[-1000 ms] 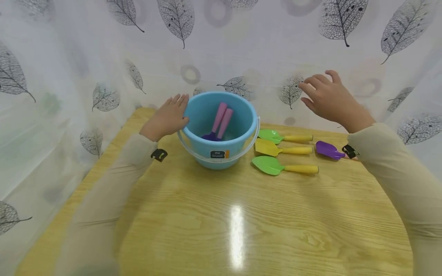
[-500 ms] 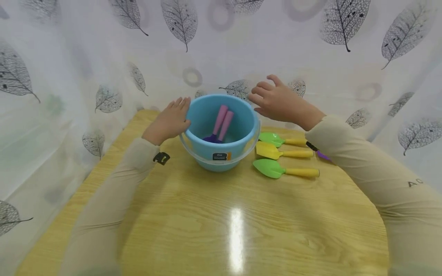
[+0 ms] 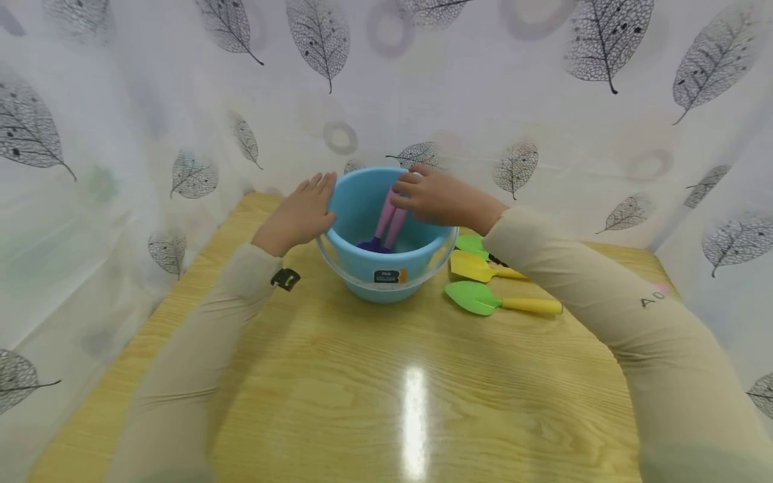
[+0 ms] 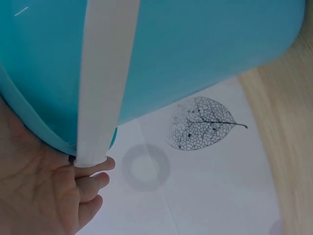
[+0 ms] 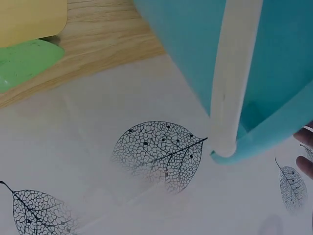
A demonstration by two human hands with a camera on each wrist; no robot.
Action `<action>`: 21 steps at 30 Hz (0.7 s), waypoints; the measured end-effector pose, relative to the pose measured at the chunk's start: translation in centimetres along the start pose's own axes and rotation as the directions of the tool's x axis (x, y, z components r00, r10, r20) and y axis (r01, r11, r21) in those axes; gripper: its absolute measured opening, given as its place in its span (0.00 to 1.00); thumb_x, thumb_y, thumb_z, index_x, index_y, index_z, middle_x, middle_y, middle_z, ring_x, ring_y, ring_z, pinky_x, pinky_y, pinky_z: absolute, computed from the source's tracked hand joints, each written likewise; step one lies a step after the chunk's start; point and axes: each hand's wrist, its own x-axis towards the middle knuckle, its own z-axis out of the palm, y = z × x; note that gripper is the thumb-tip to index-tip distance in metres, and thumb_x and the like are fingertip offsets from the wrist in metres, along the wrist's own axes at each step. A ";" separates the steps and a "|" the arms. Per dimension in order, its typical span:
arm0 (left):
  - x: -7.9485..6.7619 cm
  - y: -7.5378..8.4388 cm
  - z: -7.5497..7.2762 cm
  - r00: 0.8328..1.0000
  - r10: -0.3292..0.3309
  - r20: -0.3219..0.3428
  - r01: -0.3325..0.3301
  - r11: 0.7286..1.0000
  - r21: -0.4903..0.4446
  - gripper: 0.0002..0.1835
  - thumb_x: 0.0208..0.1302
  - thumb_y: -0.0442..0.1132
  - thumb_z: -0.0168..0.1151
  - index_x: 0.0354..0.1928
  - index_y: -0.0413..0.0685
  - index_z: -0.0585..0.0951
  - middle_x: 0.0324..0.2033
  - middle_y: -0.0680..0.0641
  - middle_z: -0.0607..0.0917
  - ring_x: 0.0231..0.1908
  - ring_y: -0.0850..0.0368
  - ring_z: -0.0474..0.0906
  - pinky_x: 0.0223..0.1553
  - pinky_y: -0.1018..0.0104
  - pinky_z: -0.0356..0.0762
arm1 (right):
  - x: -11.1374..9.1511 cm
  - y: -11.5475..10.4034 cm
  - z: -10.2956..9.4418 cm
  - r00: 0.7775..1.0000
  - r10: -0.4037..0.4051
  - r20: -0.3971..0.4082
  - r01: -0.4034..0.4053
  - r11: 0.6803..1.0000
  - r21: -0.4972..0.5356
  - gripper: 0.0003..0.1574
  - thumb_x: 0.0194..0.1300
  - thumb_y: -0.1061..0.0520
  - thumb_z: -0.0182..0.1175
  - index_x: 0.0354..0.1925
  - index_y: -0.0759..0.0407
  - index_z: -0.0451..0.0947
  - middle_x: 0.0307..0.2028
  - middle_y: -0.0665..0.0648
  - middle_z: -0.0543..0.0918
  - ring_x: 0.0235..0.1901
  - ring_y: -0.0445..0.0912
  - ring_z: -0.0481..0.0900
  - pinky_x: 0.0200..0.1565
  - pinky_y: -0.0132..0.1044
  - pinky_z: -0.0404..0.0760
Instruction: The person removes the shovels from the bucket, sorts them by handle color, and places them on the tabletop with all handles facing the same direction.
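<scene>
a pale curtain [image 3: 459, 100] with dark skeleton leaves and faint rings hangs behind the far edge of the counter [image 3: 338, 376] and along its left side. the counter has yellowish wood grain and a bright streak of glare running toward its near edge. a light blue bucket [image 3: 359, 263] stands by the far edge, nearer the far left corner, its white bail [image 4: 106, 73] hanging across the front. the right hand [image 3: 449, 200] is over the bucket's opening, fingers bent at the tops of two pink-handled tools [image 3: 385, 218]; whether its grip has hold of one, i cannot tell. the left hand [image 3: 302, 215] rests against the bucket's left rim, fingers straight, grip released. the two tools lean inside, purple ends down. right of the bucket lie a green trowel [image 3: 474, 298], a yellow trowel [image 3: 470, 266] and, closest to the far edge, a light green trowel [image 3: 470, 244], partly hidden by the right sleeve [image 3: 580, 282]. a dark label [image 3: 389, 276] marks the bucket's front.
</scene>
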 end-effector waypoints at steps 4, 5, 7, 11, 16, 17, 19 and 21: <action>-0.1 0.1 0.0 1.000 0.002 -0.005 -0.002 1.000 -0.001 0.37 0.69 0.43 0.37 0.72 0.32 0.39 0.73 0.35 0.43 0.74 0.40 0.35 0.74 0.49 0.35 | 0.8 -0.2 0.8 1.000 -0.024 0.008 0.023 0.998 0.062 0.17 0.62 0.65 0.56 0.50 0.58 0.78 0.48 0.60 0.81 0.52 0.54 0.76 0.59 0.49 0.72; -0.1 0.1 0.0 1.000 0.002 -0.004 -0.002 1.000 0.000 0.37 0.69 0.44 0.37 0.72 0.32 0.39 0.73 0.35 0.43 0.74 0.40 0.35 0.74 0.49 0.35 | 1.0 -0.3 1.0 1.000 -0.025 0.018 0.024 0.997 0.073 0.16 0.62 0.65 0.57 0.49 0.58 0.78 0.47 0.59 0.81 0.52 0.54 0.76 0.59 0.49 0.72; -0.1 0.1 0.1 1.000 0.000 -0.001 0.000 1.000 -0.002 0.37 0.69 0.44 0.37 0.72 0.33 0.39 0.73 0.36 0.43 0.74 0.41 0.35 0.74 0.49 0.35 | 1.4 -0.4 1.2 0.999 -0.031 0.043 0.027 0.996 0.086 0.15 0.61 0.64 0.59 0.48 0.58 0.78 0.46 0.59 0.82 0.51 0.54 0.76 0.59 0.49 0.72; -0.1 0.1 0.1 1.000 -0.001 0.003 0.002 1.000 -0.004 0.37 0.69 0.44 0.37 0.72 0.33 0.38 0.73 0.36 0.42 0.74 0.41 0.34 0.74 0.50 0.35 | 1.9 -0.4 1.8 0.992 -0.051 0.112 0.043 0.996 0.072 0.16 0.59 0.62 0.61 0.47 0.58 0.78 0.44 0.59 0.82 0.49 0.53 0.76 0.56 0.48 0.72; -0.2 0.0 0.0 1.000 -0.001 0.001 0.001 1.000 -0.008 0.37 0.69 0.43 0.37 0.72 0.33 0.39 0.73 0.36 0.42 0.74 0.41 0.35 0.74 0.49 0.35 | 2.4 -0.3 2.5 0.981 -0.076 0.178 0.069 0.997 0.045 0.17 0.57 0.61 0.62 0.47 0.59 0.79 0.43 0.59 0.82 0.46 0.53 0.76 0.52 0.46 0.73; -0.2 0.0 0.0 1.000 0.001 0.000 -0.001 1.000 -0.010 0.37 0.69 0.43 0.37 0.72 0.33 0.39 0.73 0.36 0.42 0.74 0.41 0.35 0.74 0.49 0.35 | 2.5 -0.3 2.6 0.979 -0.081 0.186 0.075 0.996 0.039 0.17 0.57 0.60 0.62 0.47 0.59 0.79 0.43 0.59 0.82 0.46 0.53 0.76 0.52 0.46 0.73; -0.2 0.0 0.0 1.000 0.002 0.002 -0.002 1.000 -0.013 0.37 0.70 0.43 0.37 0.72 0.33 0.38 0.73 0.36 0.42 0.74 0.41 0.35 0.74 0.49 0.35 | 2.6 -0.3 2.9 0.975 -0.095 0.200 0.091 0.995 0.027 0.17 0.58 0.61 0.60 0.48 0.59 0.79 0.44 0.59 0.82 0.47 0.53 0.76 0.53 0.45 0.73; -0.1 0.0 0.0 1.000 0.004 0.001 -0.004 1.000 -0.014 0.36 0.70 0.43 0.37 0.72 0.33 0.38 0.73 0.36 0.41 0.74 0.40 0.35 0.74 0.49 0.35 | 2.7 -0.3 3.2 0.970 -0.113 0.216 0.114 0.993 0.007 0.17 0.59 0.60 0.60 0.49 0.58 0.80 0.46 0.58 0.82 0.48 0.52 0.77 0.54 0.45 0.73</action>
